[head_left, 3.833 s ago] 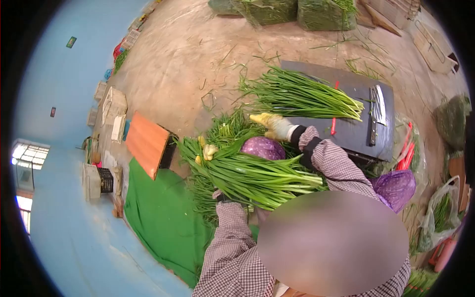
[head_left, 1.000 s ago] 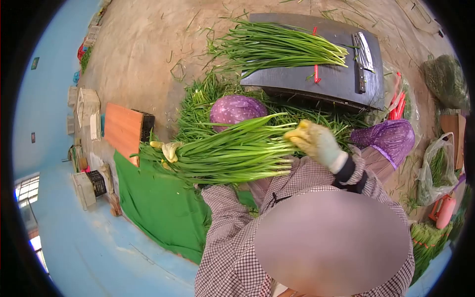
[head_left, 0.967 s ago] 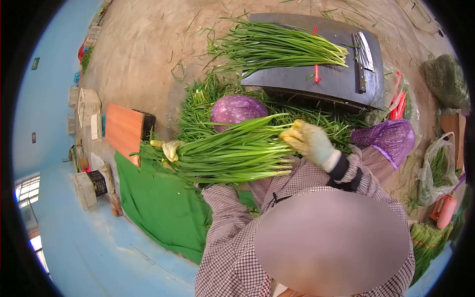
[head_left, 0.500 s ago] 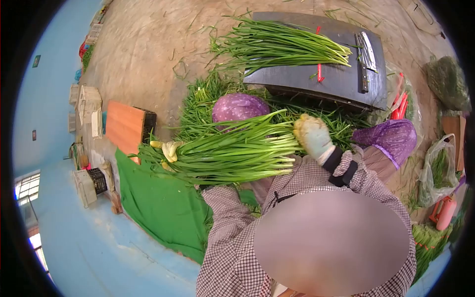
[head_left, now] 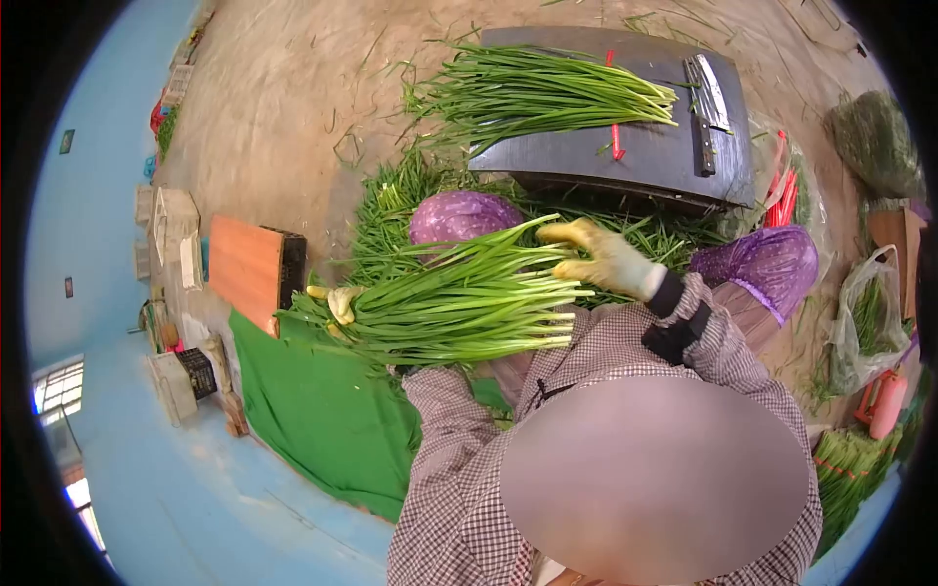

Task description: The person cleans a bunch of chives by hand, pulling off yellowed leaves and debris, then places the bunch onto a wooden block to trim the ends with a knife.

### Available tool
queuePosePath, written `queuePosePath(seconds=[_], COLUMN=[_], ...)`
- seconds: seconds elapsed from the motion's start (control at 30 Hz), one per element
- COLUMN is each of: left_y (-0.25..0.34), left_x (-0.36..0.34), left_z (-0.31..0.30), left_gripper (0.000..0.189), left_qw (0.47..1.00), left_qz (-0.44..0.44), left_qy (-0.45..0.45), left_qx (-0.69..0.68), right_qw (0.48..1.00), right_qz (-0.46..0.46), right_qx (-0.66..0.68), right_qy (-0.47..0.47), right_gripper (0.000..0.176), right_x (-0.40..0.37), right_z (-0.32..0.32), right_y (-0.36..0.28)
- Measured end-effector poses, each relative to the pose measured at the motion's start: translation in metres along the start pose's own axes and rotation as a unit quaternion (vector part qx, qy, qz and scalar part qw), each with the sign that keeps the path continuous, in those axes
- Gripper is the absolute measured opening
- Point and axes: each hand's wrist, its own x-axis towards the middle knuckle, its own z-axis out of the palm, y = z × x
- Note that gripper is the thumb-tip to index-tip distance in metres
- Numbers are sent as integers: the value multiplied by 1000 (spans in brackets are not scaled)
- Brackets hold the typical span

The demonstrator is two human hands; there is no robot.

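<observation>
My gloved left hand [head_left: 341, 304] is wrapped round the leafy end of a big bunch of garlic chives [head_left: 440, 303], which lies across in front of my body with its pale stem ends to the right. At those stem ends is my gloved right hand [head_left: 601, 259], its fingers apart and their tips right at the upper stems. A second bunch of garlic chives [head_left: 557, 93] rests on the dark board [head_left: 557, 154], over a red tie [head_left: 616, 142]. On the board's right part lies a knife [head_left: 703, 142] beside another blade [head_left: 716, 93].
Loose green leaves [head_left: 386, 210] are heaped round my purple-covered knees. A green cloth [head_left: 303, 410] and an orange board [head_left: 244, 269] are on the left. To the right stand red ties [head_left: 782, 200], a clear bag of greens [head_left: 865, 327] and a pink bottle [head_left: 886, 405].
My right hand has gone from closed, knuckles up, to spread fingers, and has shifted slightly left along the stem ends. My left hand keeps its hold on the bunch.
</observation>
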Motion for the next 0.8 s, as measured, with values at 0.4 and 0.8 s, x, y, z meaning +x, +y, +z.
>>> queuePosePath(seconds=[0.4, 0.8], left_y=[5, 7], left_x=[-3, -5], left_z=[0, 5], left_gripper=[56, 56], left_qw=[1000, 1000], left_qz=[2, -2], left_qy=[2, 13], left_qx=[7, 28], right_qw=[981, 891], right_qz=[192, 124], right_qx=[-17, 430], right_qy=[14, -77], right_gripper=[19, 26], right_x=[-24, 7], right_z=[-9, 35], right_y=[90, 13])
